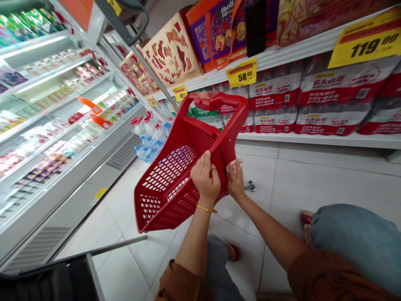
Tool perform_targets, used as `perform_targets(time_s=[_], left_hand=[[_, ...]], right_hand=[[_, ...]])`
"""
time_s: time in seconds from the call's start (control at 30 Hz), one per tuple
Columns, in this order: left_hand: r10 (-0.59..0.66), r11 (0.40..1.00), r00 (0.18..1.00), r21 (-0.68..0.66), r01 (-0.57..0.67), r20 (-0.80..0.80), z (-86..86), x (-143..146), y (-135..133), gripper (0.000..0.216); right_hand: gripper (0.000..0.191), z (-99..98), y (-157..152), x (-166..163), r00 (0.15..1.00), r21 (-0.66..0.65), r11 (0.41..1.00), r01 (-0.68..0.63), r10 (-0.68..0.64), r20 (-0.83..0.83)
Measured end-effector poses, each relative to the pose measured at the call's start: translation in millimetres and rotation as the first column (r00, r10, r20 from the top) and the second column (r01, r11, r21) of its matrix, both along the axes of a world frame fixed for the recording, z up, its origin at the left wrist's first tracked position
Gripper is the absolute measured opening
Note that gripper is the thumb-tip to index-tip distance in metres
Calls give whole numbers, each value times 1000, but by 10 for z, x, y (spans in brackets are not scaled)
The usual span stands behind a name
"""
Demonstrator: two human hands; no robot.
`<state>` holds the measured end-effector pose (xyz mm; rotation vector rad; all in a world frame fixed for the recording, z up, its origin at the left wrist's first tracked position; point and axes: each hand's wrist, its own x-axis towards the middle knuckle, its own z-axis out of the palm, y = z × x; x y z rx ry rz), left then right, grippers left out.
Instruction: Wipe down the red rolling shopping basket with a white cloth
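Note:
A red plastic shopping cart (184, 175) with a perforated basket stands tilted in the view, right in front of me. My left hand (206, 177), a gold bangle at its wrist, holds the top edge of the basket's near side, fingers pressed together and thumb apart. Beside it, my right hand (236, 182) presses a crumpled white tissue (231, 165) against the cart's back frame, below the handle (216, 100). Most of the tissue is hidden under the fingers. A small caster wheel (251, 186) shows behind the right wrist.
Shelves hold boxed goods (175, 50) above shrink-wrapped water packs (275, 90). Large blue-tinted bottles (153, 140) stand on the floor beyond the cart. A lit refrigerated case (62, 113) lines the left. A dark object with a metal edge (46, 280) sits at the lower left.

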<state>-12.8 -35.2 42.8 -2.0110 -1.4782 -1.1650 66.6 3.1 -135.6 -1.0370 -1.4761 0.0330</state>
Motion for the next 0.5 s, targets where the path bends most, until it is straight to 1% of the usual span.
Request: perform_targets(time_s=[0.17,0.33,0.43,0.5], left_hand=[[12,1000,1000,11,-12,-10,1,-2,3,44],[29,999,999,22,-28,-36,-12,-10,15,43],[50,998,997,26,-49,-55,-27,-7,22,43],[62,998,996,27,-61,-63,-39,-6,23,43]], right_hand=[[74,-173,-65,0,999,-14,1000,5,-5,38],[76,-277,-90,39,997,-31,1000,-6,8,70],[75,-265,-98,75,997,-44,999,-23,26,70],[73,-187,-101,84,998,-42,999,-30,33,60]])
